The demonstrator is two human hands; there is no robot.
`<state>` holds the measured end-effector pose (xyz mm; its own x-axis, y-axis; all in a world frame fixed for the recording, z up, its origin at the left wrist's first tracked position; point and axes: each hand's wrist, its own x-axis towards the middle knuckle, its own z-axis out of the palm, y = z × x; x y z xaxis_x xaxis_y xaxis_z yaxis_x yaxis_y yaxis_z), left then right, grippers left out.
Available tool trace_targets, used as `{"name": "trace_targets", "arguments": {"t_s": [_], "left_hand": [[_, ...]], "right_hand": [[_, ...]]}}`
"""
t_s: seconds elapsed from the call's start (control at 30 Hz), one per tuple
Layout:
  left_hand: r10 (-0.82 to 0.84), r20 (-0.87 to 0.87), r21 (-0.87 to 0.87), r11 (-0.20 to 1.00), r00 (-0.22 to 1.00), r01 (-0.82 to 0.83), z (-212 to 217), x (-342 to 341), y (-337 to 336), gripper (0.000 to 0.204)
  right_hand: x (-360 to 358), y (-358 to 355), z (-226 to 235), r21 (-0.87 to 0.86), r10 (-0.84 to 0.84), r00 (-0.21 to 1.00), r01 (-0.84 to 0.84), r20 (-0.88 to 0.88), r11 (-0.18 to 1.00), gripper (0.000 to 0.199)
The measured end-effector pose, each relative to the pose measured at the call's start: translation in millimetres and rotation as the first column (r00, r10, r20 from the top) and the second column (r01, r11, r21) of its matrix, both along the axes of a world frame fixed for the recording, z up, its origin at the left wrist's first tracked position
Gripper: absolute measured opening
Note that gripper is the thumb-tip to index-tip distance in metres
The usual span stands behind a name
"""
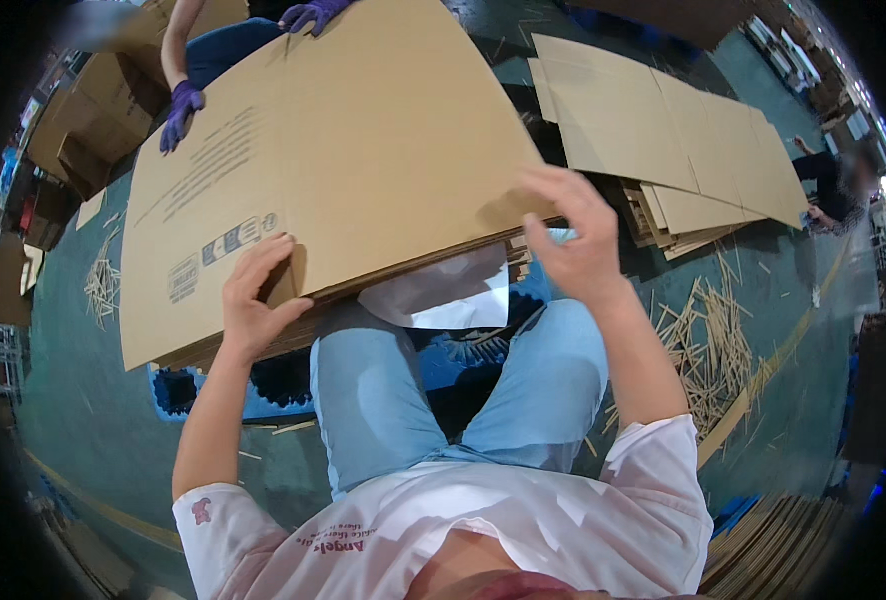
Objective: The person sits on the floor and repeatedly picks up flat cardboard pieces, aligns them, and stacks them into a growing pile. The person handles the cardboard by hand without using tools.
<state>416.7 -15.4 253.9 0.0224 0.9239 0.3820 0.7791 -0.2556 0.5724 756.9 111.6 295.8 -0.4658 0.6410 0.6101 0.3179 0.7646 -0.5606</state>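
Observation:
A stack of flat brown cardboard box blanks (383,140) lies across in front of me over my knees, with dark print on its left part. My left hand (253,300) rests at the near edge, its fingers on the top sheet and its thumb spread along the rim. At the near right corner, my right hand (578,235) is slightly blurred, fingers and thumb apart, holding nothing. A white sheet (453,290) shows beneath the stack between my knees.
Across the stack, a co-worker's purple-gloved hands (181,115) touch its far edge. More flat cardboard (653,130) is piled at right. Cardboard strips (708,340) litter the floor below it. A blue pallet (443,370) stands under my stack. Another person (833,190) is at far right.

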Motion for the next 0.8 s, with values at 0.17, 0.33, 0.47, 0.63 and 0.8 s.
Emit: {"name": "trace_targets", "arguments": {"t_s": [0.17, 0.33, 0.47, 0.63, 0.8], "left_hand": [[0.08, 0.126, -0.124, 0.99, 0.989, -0.064, 4, 5, 5, 0.066], [-0.053, -0.199, -0.113, 0.993, 0.979, 0.031, 2, -9, 16, 0.07], [-0.103, -0.276, -0.152, 0.986, 0.956, 0.063, 5, -8, 21, 0.064], [-0.147, -0.439, -0.213, 0.975, 0.887, 0.056, -2, -16, 12, 0.062], [-0.117, -0.484, -0.322, 0.945, 0.867, -0.052, 4, -10, 2, 0.062]], "right_hand": [[45, 45, -48, -0.126, -0.161, 0.955, 0.133, -0.249, 0.983, 0.027], [74, 96, -115, -0.527, -0.383, 0.813, 0.112, -0.438, 0.843, 0.026], [127, 162, -221, -0.613, -0.611, 0.745, 0.358, -0.267, 0.704, 0.033], [159, 225, -294, -0.018, -0.769, 0.393, 0.895, 0.504, 0.445, 0.052], [168, 284, -352, 0.33, -0.737, 0.091, 0.853, 0.67, 0.405, 0.036]]}}
